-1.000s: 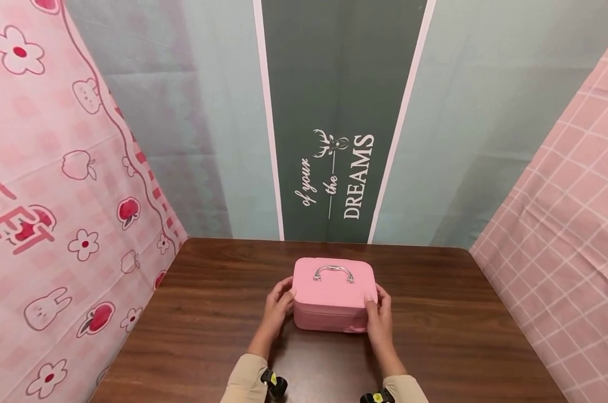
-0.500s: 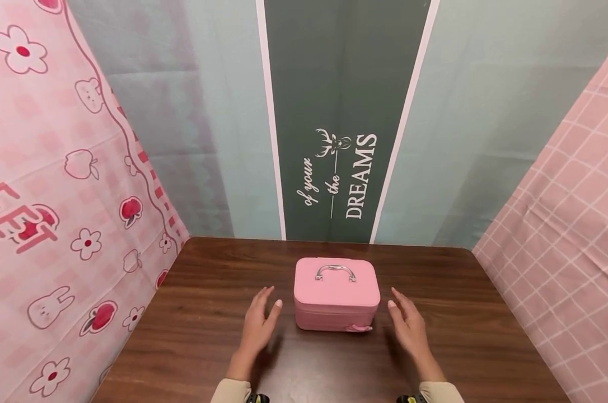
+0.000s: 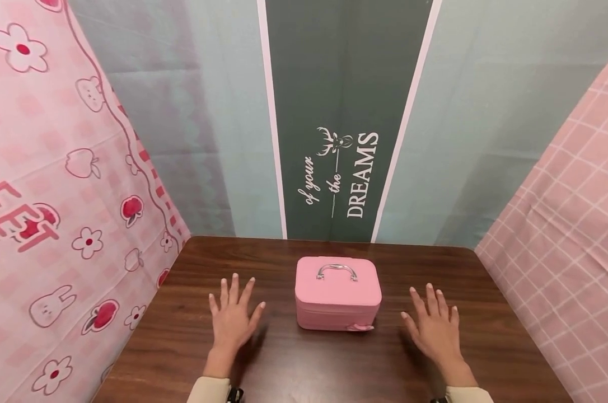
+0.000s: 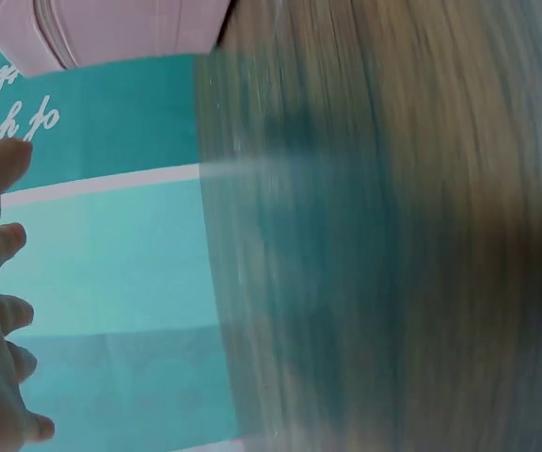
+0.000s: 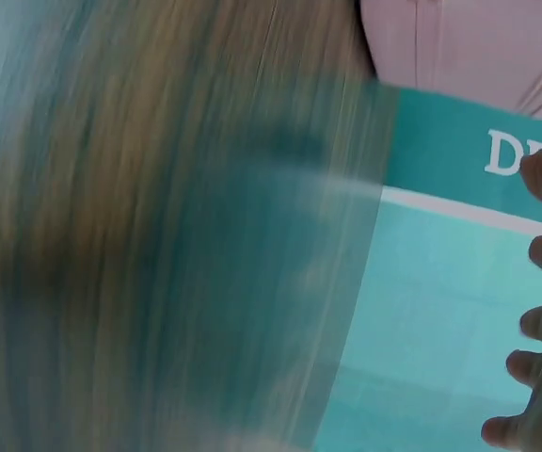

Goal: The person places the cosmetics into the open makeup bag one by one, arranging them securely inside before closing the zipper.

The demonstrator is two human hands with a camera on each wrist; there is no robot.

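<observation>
A pink box-shaped case [image 3: 338,288] with a silver handle [image 3: 337,270] on its lid stands closed near the middle of the table. My left hand [image 3: 232,322] is spread to the left of the case, palm down, touching nothing that I can make out. On the other side, my right hand [image 3: 436,330] is spread in the same way, apart from the case. Both wrist views catch a side of the pink case [image 4: 111,28] at the top, with the fingers at the outer edge. A small pink tab [image 3: 359,327] shows low on the case's front.
The brown wooden table [image 3: 304,369] is bounded by a printed pink cloth [image 3: 82,196] on the left and a pink checked cloth [image 3: 566,212] on the right. Behind it hangs a green and blue-grey curtain [image 3: 329,84] with white lettering.
Both hands held the case's sides a second ago. They have let go and moved outward, left and right, with fingers spreading. The case stays in place on the table.
</observation>
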